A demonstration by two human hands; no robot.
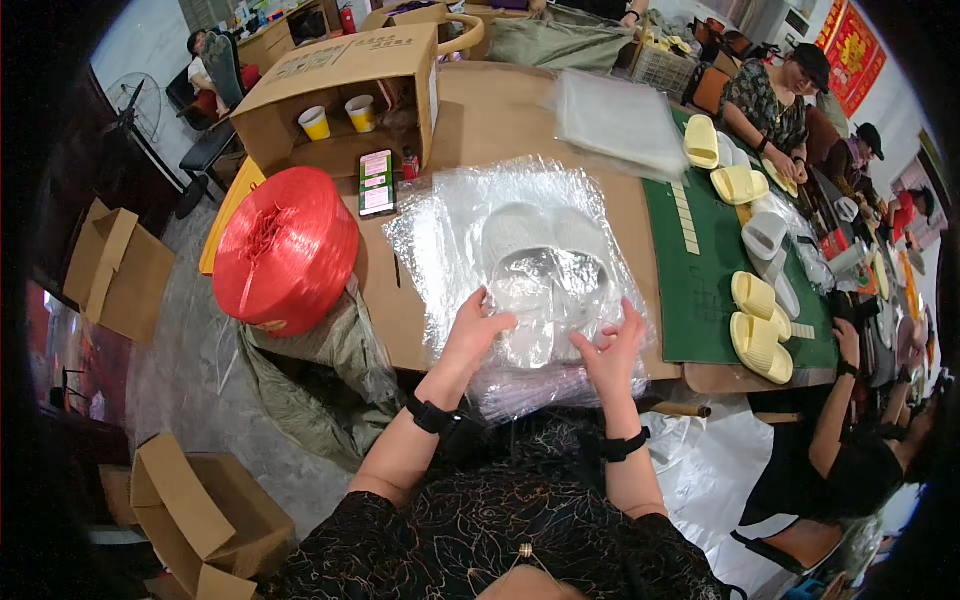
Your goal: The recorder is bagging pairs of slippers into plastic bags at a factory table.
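Note:
A pair of pale grey-white slippers [520,232] lies side by side in a clear plastic bag [450,230] in front of me, on a stack of similar bags [525,392] at the table's near edge. At the slippers' left side, my left hand [474,335] touches the plastic, with thumb and forefinger apart. My right hand [612,352] rests on the film at their lower right, its thumb and forefinger also spread. Glare from the plastic partly hides the slippers' lower ends. Some of my fingertips are hard to make out.
On the left sit a red twine roll [290,250], a phone [376,184] and an open cardboard box [330,85] holding two cups. Flat clear bags [620,120] lie at the back. Yellow slippers [757,345] stand on a green mat [690,310]. Co-workers sit to the right.

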